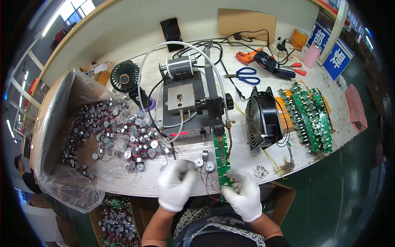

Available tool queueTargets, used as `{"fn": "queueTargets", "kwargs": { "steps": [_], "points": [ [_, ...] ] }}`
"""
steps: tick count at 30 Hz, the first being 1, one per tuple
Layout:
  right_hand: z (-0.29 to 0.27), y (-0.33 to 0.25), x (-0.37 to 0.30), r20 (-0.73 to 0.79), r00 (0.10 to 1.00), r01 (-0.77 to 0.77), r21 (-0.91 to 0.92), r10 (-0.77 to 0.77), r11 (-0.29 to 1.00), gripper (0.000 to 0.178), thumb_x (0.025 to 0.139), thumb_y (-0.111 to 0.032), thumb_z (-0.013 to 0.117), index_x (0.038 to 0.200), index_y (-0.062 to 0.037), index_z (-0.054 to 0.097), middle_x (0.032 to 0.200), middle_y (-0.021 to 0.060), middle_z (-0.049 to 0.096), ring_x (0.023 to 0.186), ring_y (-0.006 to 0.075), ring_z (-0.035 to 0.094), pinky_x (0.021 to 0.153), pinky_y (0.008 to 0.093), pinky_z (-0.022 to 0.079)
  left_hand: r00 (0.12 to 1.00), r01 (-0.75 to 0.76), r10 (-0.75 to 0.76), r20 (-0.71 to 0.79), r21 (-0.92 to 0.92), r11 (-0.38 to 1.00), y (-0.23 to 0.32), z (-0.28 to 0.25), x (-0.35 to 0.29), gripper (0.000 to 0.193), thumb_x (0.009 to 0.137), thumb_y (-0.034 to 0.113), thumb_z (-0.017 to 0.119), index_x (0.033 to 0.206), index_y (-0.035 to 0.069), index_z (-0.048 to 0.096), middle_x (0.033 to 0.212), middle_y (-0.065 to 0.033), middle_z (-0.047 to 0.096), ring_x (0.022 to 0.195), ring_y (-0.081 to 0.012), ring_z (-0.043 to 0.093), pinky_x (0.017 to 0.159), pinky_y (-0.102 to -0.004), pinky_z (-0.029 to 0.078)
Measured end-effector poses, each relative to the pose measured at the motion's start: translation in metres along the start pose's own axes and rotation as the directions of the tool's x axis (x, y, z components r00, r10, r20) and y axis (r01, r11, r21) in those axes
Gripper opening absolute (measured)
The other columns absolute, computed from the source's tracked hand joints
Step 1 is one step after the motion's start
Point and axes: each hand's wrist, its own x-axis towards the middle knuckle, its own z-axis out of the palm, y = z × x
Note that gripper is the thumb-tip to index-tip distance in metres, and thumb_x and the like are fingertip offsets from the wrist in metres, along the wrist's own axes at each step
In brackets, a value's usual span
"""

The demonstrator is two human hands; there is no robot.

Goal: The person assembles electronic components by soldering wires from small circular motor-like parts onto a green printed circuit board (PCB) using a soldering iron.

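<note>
Right hand (242, 194), white glove, closed on the lower end of the green circuit board strip (222, 158). Strip runs from the desk (135, 181) front edge up under the soldering iron tip (226, 128), lying flat on the desk

Left hand (177, 185), also gloved, curled shut on a small round metal part (186, 166), mostly hidden by the fingers; red and black leads trail off toward the strip. Two more of the same round parts (204, 164) sit just beside the strip, wired

Handling, my read:
- strip: light, thin, stiff but will flex along its length; likely brittle at the break lines. Hold by the long edges or the bare end, keep off components and fresh joints
- round part: small, light, smooth metal can, a bit slippery in gloves. Pinch the body, not the thin leads, they look easy to tear

Containers:
- clear plastic bag (53, 136) at left, mouth open on the desk, spilling a big heap of the same round parts with leads
- cardboard box (117, 218) under the desk edge, holds more round parts plus some green boards
- stack of green boards (310, 117) stood on edge at right, beside the black fan (261, 119)
</note>
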Motion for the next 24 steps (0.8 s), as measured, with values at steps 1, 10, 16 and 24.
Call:
{"fn": "queueTargets", "kwargs": {
  "steps": [1,10,16,24],
  "points": [
    [0.000,0.002,0.000,-0.005,1.000,0.005,0.015,-0.005,1.000,0.039,0.081,-0.010,0.073,0.114,0.0067,0.059,0.096,0.0124,0.068,0.072,0.0110,0.066,0.067,0.0248,0.055,0.996,-0.068,0.074,-0.056,0.104,0.992,-0.004,-0.010,0.002,0.012,0.078,-0.003,0.072,0.086,0.001,0.063,0.079,-0.0070,0.065,0.059,-0.0120,0.056,0.056,-0.0276,0.048],
    [-0.001,0.003,0.002,0.017,0.999,0.052,-0.014,-0.051,0.999,0.036,0.081,-0.009,0.073,0.113,0.0042,0.061,0.097,0.0120,0.066,0.071,0.0121,0.064,0.065,0.0254,0.054,0.980,-0.198,0.153,0.128,0.692,0.694,-0.026,-0.050,0.006,0.025,0.074,0.002,0.073,0.097,0.001,0.063,0.094,-0.0112,0.062,0.067,-0.0229,0.060,0.063,-0.0329,0.050],
    [-0.005,-0.005,0.004,0.065,0.976,0.213,-0.118,-0.207,0.970,0.024,0.081,-0.004,0.071,0.104,0.0004,0.067,0.095,0.0109,0.065,0.076,0.0157,0.064,0.068,0.0279,0.052,0.986,0.162,-0.136,-0.095,0.391,0.906,-0.019,-0.031,-0.005,0.044,0.073,0.001,0.073,0.115,0.000,0.060,0.087,-0.0069,0.062,0.063,-0.0156,0.058,0.057,-0.0276,0.049],
    [-0.012,-0.006,0.009,0.159,0.900,0.434,-0.271,-0.405,0.859,0.021,0.079,-0.006,0.073,0.099,-0.0024,0.071,0.093,0.0123,0.064,0.085,0.0261,0.064,0.077,0.0331,0.051,0.937,-0.329,0.311,0.157,0.103,0.939,0.007,-0.010,-0.033,0.069,0.073,0.001,0.080,0.132,0.006,0.047,0.077,-0.0062,0.064,0.061,-0.0194,0.064,0.053,-0.0317,0.051]
  ]
}}
